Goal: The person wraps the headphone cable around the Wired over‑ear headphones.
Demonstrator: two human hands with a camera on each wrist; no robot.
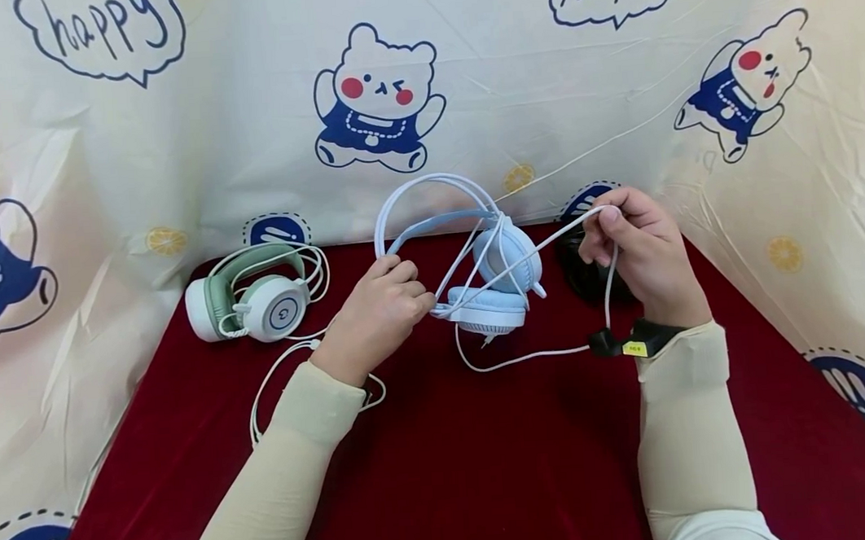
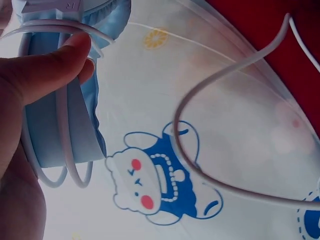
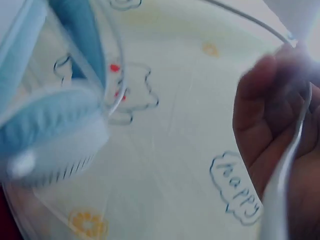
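Between the left hand (image 1: 376, 314) and right hand (image 1: 644, 247) the way is barred: padded pale-blue over-ear headphones (image 1: 509, 259) fill the middle, and a thin white cable (image 1: 569, 228) spans the gap, its slack loop sagging lower down. Nearer the body, between the beige sleeves (image 1: 694, 436), I see bare dark-red cloth (image 1: 531, 460) a hand could cross, and more outside the right one. Left of the left hand sits a mint-green and white headset (image 1: 273, 311). A glossy black object, partly hidden (image 1: 578, 270), blocks the space behind the right hand; white cartoon-print fabric (image 1: 578, 115) closes the far side
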